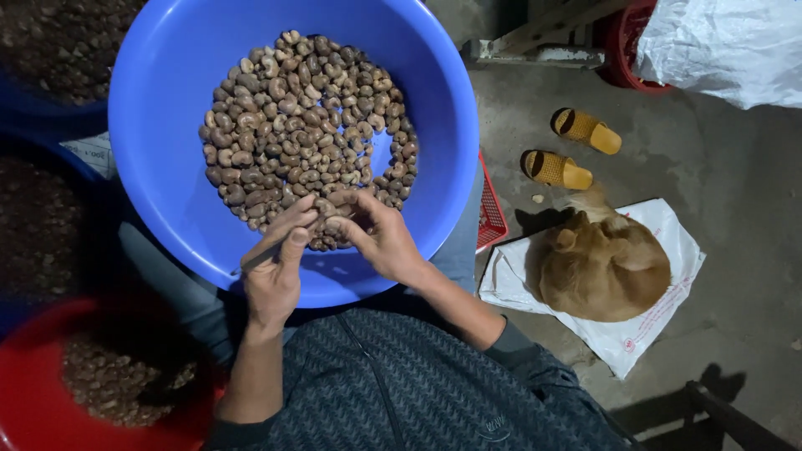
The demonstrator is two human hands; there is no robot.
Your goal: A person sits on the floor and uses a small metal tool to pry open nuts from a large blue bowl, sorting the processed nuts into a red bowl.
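Both hands meet at near edge of nut pile (pixel 305 134) in blue basin (pixel 167 83). Left hand (pixel 274 271) grips thin tool (pixel 259 255); right hand (pixel 380 238) pinches nut (pixel 327 210), just right of tool tip.

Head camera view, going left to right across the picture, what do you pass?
Red basin → left hand with a thin tool → blue basin of brown nuts → right hand → yellow sandals → tan dog curled on a white sack.
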